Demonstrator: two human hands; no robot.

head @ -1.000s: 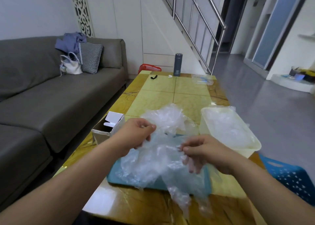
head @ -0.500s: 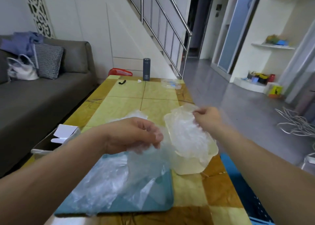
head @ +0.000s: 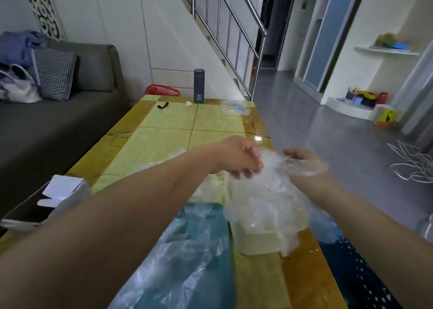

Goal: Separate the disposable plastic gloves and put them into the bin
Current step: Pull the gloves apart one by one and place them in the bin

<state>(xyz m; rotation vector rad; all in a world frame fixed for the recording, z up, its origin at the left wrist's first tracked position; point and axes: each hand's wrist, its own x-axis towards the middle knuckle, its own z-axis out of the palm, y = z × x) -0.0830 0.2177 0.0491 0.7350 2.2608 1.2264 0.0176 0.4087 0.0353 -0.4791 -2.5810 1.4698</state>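
While the left hand (head: 239, 160) pinches a clear glove (head: 269, 186) above the cream bin (head: 257, 243), the right hand (head: 304, 162), at 3 o'clock from it, lies film-draped; its grip cannot be told.

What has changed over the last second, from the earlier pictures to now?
The left hand left the pile and moved right, over the bin, where it now pinches the glove that the right hand carried there. The glove drapes over the right hand. The pile, tray and bin stayed in place.
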